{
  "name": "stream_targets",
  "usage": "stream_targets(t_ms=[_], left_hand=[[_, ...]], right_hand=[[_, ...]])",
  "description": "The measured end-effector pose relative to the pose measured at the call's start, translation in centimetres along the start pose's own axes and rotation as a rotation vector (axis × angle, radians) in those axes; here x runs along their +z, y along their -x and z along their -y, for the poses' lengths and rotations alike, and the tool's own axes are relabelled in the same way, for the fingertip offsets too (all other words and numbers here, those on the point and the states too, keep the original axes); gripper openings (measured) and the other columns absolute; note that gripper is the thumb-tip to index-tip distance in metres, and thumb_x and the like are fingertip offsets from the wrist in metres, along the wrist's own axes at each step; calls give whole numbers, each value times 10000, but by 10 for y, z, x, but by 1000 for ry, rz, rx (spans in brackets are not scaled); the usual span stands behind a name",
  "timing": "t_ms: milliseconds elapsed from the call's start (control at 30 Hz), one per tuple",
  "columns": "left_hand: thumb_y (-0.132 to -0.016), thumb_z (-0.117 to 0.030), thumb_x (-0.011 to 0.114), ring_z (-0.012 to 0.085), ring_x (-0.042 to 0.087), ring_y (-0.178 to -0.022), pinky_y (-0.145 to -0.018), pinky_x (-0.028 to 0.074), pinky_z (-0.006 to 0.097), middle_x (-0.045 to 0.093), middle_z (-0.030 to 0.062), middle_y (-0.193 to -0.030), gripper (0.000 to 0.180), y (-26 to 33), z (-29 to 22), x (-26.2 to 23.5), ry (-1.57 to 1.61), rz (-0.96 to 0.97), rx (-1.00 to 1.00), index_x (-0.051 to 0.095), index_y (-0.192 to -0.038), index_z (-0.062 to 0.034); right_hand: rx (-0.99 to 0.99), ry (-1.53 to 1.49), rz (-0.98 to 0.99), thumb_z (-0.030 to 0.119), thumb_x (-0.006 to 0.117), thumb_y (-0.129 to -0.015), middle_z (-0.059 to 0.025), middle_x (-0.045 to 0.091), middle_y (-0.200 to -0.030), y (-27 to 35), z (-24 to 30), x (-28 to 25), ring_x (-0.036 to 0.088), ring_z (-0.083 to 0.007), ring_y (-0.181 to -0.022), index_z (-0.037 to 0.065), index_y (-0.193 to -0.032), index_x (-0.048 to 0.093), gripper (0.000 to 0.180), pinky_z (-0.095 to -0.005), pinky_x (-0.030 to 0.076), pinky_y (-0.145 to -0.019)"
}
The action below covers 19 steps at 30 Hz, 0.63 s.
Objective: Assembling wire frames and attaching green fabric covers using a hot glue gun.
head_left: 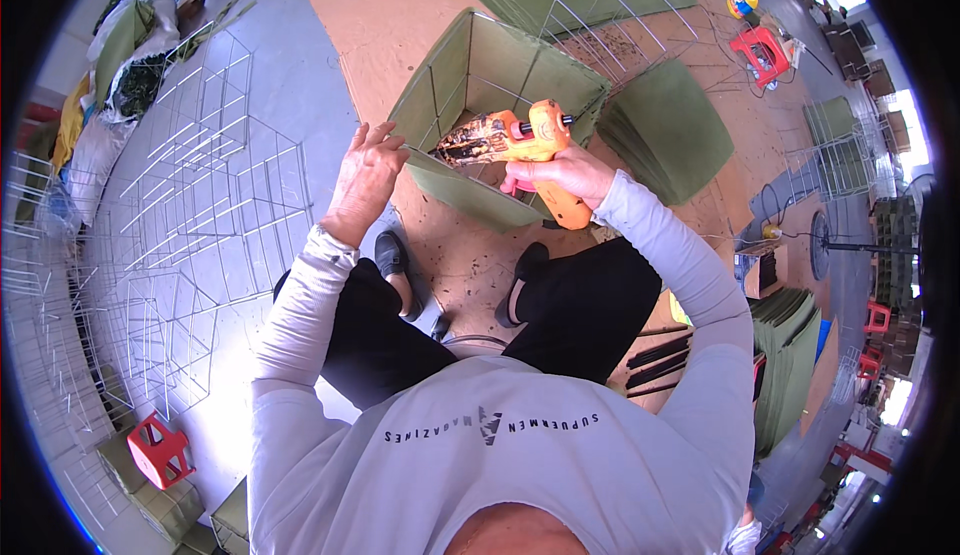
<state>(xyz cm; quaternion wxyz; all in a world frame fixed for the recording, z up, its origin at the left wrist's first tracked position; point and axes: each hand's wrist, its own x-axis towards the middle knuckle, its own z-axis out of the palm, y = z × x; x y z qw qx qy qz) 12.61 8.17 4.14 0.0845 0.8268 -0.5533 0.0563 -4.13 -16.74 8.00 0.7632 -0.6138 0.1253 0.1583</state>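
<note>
My right hand (568,172) grips an orange glue gun (530,145), its crusted nozzle aimed left at the near rim of a wire-frame box lined with green felt panels (470,80). My left hand (365,180) rests flat with fingers spread on the box's near-left corner, pressing the green panel (470,200) there. The box stands on brown board on the floor, just beyond my black shoes.
Stacks of white wire frames (190,205) lie on the floor to my left. Piles of green felt sheets (665,130) and a bare wire frame (620,25) sit beyond and right of the box. Red stools (760,52) stand far right; another (157,447) sits at lower left.
</note>
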Motion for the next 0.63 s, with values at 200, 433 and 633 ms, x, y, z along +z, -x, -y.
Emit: stream_targets(t_ms=[200, 433, 633], left_hand=[[-786, -24, 602, 257, 511, -1252, -1095, 366, 485, 668, 76, -1131, 187, -1, -3, -2, -9, 31, -24, 710, -935, -52], [-780, -25, 612, 254, 509, -1249, -1082, 369, 472, 668, 67, -1093, 174, -3, -4, 1, -36, 47, -35, 712, -918, -61], [-776, -14, 609, 254, 492, -1268, -1089, 360, 463, 667, 63, -1104, 193, -3, -3, 2, -38, 61, -45, 717, -925, -71]], right_hand=[[-3, 38, 18, 202, 698, -881, -31, 627, -992, -11, -1, 0, 644, -124, -794, 48, -1113, 561, 310, -289, 513, -731], [-46, -67, -20, 162, 715, -865, -34, 629, -966, -23, -2, 8, 652, -138, -762, 46, -1150, 559, 345, -282, 516, -694], [-34, -1, -20, 162, 710, -870, -30, 630, -982, -27, -5, 6, 659, -155, -749, 67, -1172, 556, 352, -280, 525, -710]])
